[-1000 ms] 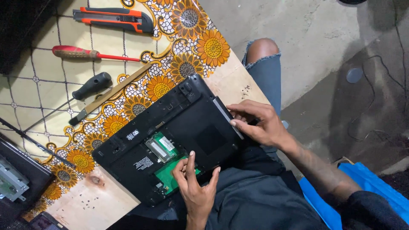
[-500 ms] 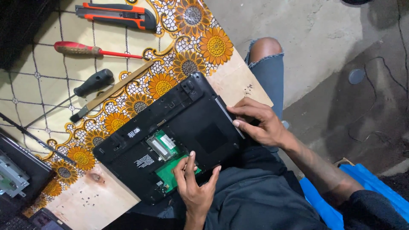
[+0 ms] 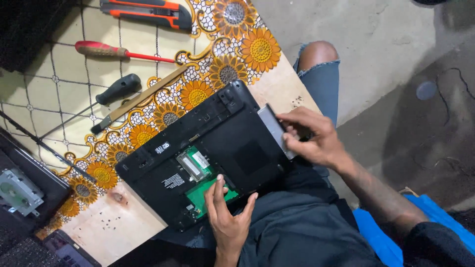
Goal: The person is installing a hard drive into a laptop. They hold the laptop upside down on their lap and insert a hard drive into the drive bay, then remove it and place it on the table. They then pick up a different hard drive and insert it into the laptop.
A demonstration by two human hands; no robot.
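Right hand grips a grey drive at the laptop's side; left hand presses on the open bay.
Right hand fingers closed around the thin grey drive, which sticks partway out of the side edge of the black laptop. Left hand holds nothing, fingers spread, fingertips flat on the green board in the open bay. Laptop lies bottom-up across the counter edge and the person's lap. On the flowered cloth beyond it: black-handled screwdriver, red-handled screwdriver, orange utility knife.
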